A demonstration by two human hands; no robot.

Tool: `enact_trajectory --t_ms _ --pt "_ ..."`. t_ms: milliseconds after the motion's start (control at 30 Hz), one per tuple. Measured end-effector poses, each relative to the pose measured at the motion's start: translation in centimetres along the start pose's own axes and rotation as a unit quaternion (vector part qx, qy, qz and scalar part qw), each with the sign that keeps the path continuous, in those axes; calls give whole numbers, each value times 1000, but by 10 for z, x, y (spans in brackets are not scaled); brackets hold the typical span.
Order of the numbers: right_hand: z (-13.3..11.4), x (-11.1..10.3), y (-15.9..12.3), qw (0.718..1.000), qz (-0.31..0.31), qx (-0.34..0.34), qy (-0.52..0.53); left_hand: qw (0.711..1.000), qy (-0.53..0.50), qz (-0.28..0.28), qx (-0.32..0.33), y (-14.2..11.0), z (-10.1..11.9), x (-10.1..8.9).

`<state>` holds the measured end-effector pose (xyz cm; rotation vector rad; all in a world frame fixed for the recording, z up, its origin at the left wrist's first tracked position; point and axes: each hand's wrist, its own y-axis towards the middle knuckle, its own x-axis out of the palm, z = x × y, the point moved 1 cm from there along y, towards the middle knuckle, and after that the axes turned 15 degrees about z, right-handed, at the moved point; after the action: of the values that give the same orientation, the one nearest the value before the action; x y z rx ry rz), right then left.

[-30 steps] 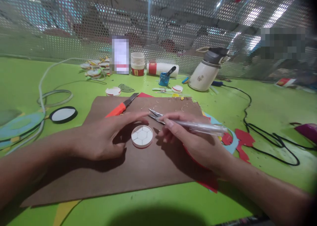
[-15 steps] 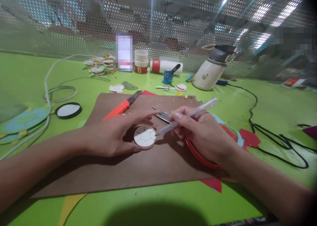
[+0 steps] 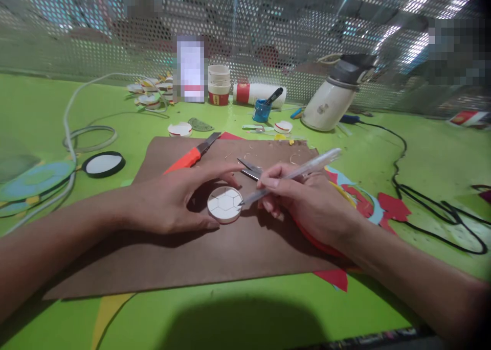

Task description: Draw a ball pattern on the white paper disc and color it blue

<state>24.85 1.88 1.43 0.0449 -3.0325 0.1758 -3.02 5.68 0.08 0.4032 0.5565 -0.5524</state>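
A small white disc [image 3: 220, 201] with a raised rim lies on a brown board [image 3: 172, 263]. Dark lines on its face form a soccer-ball pattern. My left hand [image 3: 164, 202] curls round the disc from the left, thumb at its near edge and fingertips by its far edge. A clear-barrelled pen [image 3: 299, 172] sits in the grip of my right hand [image 3: 307, 202], its tip at the disc's right side. Partly hidden under that hand are scissors [image 3: 249, 172] with red handles. Beyond my left hand is an orange utility knife [image 3: 187, 158], blade out.
Farther back stand a phone [image 3: 192, 69], paper cups [image 3: 218, 87], a blue paint jar [image 3: 261, 111] and a tilted white bottle [image 3: 328, 105]. Red paper scraps [image 3: 391, 207] and a black cable [image 3: 433, 207] are at right. A black-rimmed disc [image 3: 103, 164] and white cord lie left.
The view has shifted slightly, with the background things higher in it. The line pattern on the disc has turned a little. The pen tip stays at its right side.
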Motion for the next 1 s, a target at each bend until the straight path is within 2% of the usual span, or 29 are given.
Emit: enact_trajectory --t_ms 133,300,433,667,1000 --pt "0 2 -2 1000 -17 1 12 1000 24 -13 1 4 6 -3" --pt "-1 5 -6 999 -48 -4 -4 998 52 0 -18 9 10 -2" --pt "0 6 -5 998 -41 -11 -41 998 59 6 -28 11 7 0" --pt "2 4 -4 998 -54 -20 -40 997 70 14 -14 10 1 1" --pt "2 4 -3 995 -66 -20 -67 1000 28 0 2 10 -8 0"
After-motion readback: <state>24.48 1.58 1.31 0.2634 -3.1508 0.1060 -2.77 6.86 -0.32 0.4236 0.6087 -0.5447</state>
